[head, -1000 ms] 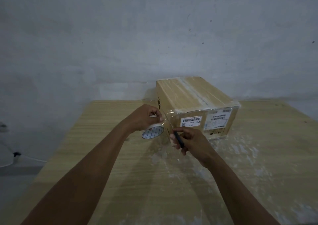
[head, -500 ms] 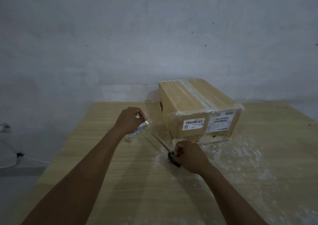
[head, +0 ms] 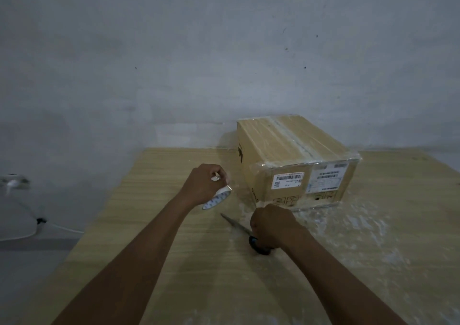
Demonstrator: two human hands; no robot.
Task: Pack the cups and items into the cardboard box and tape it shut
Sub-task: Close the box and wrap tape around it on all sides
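At the far left we see a cable (head: pixel 41 221) on the floor. Left of centre, the left hand (head: pixel 202 187) curls round a tape roll (head: pixel 216 199) just above the table (head: pixel 149 237). Below and to the right are the scissors (head: pixel 235 224), blades pointing upper left, their dark handle gripped in the right hand (head: pixel 272 225). Just above that hand, right of centre, the box (head: pixel 293 155) sits closed and taped, labels facing us.

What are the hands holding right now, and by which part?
The left hand grips the tape roll by its rim; the right hand grips the scissors by the handle.
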